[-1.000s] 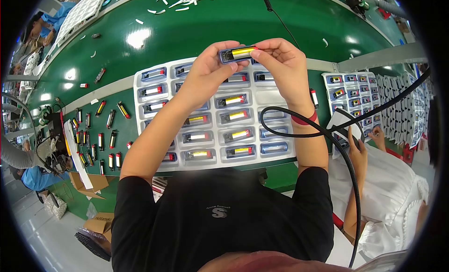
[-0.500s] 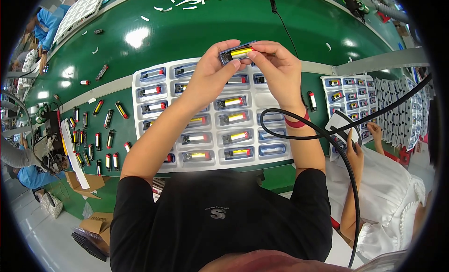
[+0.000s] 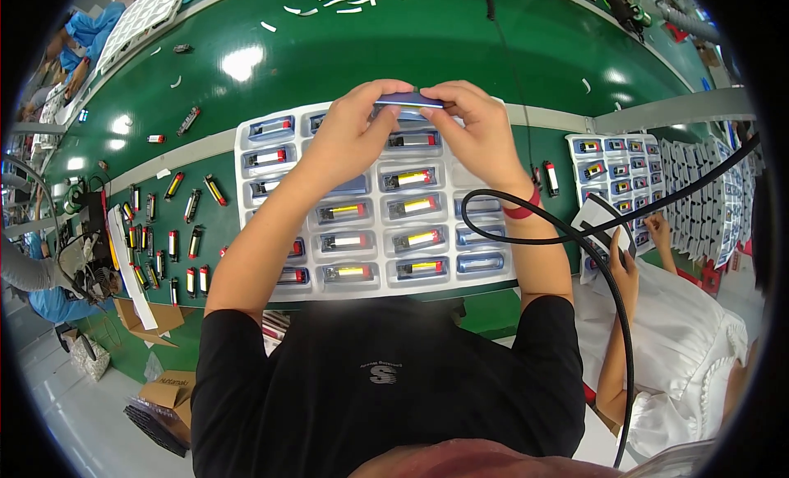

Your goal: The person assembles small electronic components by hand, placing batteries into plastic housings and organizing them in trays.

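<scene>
We are looking down on a green desk (image 3: 329,55), with 12 o'clock lying at its far side. Toward 12 o'clock, raised over the far part of a white tray (image 3: 384,274), 2 bare hands are holding a blue-edged shell (image 3: 408,99), tilted nearly edge-on to us. The left hand (image 3: 349,129) is pinching its 9 o'clock end between thumb and fingers, and the right hand (image 3: 478,124) is pinching its 3 o'clock end; each grip is narrow. The shell's inside is not showing, so we are unable to tell whether it is carrying a battery.

Toward 6 o'clock from the hands, tray pockets are holding clear blue shells (image 3: 481,263), many carrying red-ended batteries (image 3: 415,242). Loose batteries (image 3: 173,245) are lying at 9 o'clock. A black cable (image 3: 629,355) is looping at 3 o'clock, overlapping the right wrist in our view. A co-worker (image 3: 657,326) in white is sitting toward 4 o'clock.

We are judging 3 risks: steep tilting could be spilling any unseated contents; uneven thumb pressure could be making the shell slip onto filled pockets; the cable could be snagging the wrist, if it is really hanging that close.
</scene>
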{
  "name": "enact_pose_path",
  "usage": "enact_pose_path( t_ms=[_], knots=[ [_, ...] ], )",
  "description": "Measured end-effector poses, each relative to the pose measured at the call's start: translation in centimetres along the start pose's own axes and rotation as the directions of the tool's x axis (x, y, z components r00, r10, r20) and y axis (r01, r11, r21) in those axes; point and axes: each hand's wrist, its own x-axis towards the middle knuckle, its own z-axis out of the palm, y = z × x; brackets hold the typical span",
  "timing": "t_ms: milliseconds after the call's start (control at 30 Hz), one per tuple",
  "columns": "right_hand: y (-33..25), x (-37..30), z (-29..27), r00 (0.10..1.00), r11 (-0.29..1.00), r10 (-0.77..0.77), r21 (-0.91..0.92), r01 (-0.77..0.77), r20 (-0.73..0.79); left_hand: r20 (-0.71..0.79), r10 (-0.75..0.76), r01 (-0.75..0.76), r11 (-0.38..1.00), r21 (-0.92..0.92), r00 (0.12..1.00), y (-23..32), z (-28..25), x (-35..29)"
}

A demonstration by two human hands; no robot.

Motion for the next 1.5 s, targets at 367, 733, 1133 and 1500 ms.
enact_pose_path(
  t_ms=[367,733,1133,1500],
  knots=[
    [0.5,-1.1,0.0,0.983,0.969,0.122,0.196,-0.148,0.136,0.019,0.031,-0.027,0.989,-0.145,0.999,0.5,0.0,-1.0],
    [-1.1,-1.2,-0.8,0.999,0.975,0.05,0.218,-0.05,0.005,0.143,0.039,-0.035,0.999,-0.029,0.989,2.7,-0.7,-1.9],
    [-2.3,-0.5,-1.4,0.948,0.831,0.264,0.456,-0.318,0.18,0.215,0.089,-0.067,0.992,-0.107,0.972,2.8,-2.5,-2.4],
    [-2.7,-1.4,-2.5,0.928,0.827,0.312,0.422,-0.371,0.203,0.304,0.081,-0.171,0.944,0.283,0.949,5.2,-2.8,-1.2]
  ],
)
